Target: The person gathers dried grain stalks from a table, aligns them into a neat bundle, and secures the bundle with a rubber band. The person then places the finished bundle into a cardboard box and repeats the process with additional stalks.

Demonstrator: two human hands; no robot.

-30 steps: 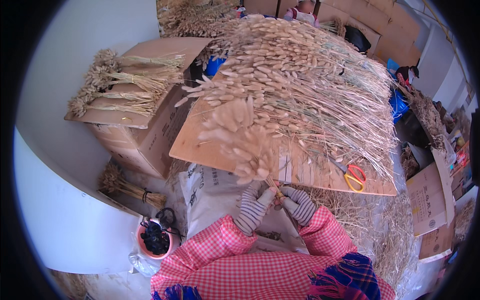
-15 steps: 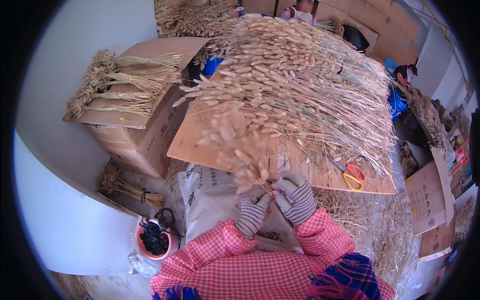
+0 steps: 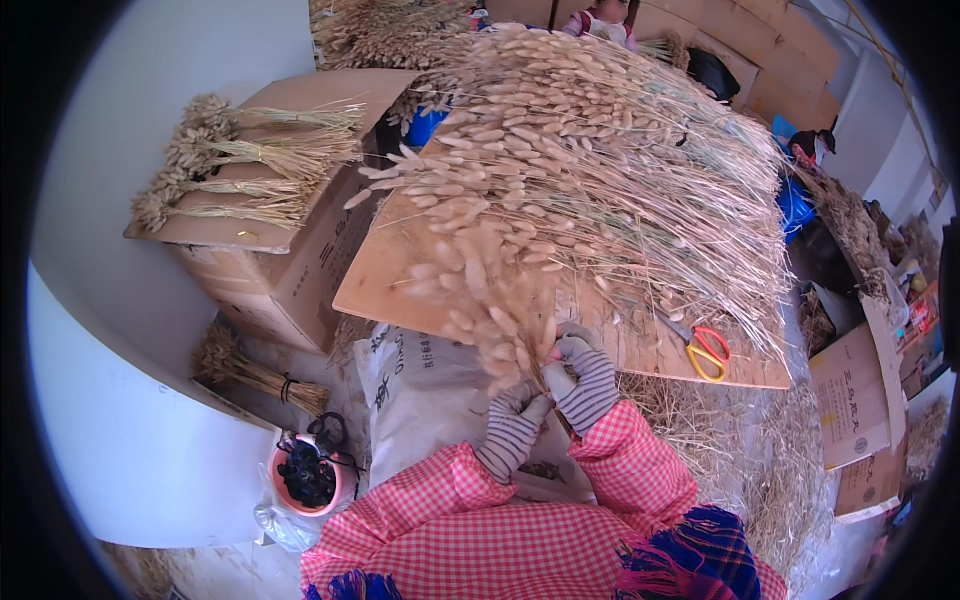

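A small bunch of dried bunny-tail grass (image 3: 503, 335) stands up from between my hands, its fluffy heads leaning over the board's near edge. My left hand (image 3: 514, 425), in a grey striped glove, is closed around the lower stems. Just above it, my right hand (image 3: 583, 378) in a matching glove is closed at the bunch, fingers against the stems below the heads. The stem ends are mostly hidden behind my hands. Beyond lies a large heap of the same grass (image 3: 600, 170) on a wooden board (image 3: 385, 280).
Scissors (image 3: 708, 352) with red and yellow handles lie on the board at right. Tied bunches (image 3: 260, 155) rest on a cardboard box (image 3: 265, 290) at left. A pink bucket (image 3: 335, 490) holds black ties. Another person (image 3: 605, 20) is at the far side.
My right hand has shifted slightly left and up along the bunch, and my left hand has moved a little right. The grass heads have turned slightly.
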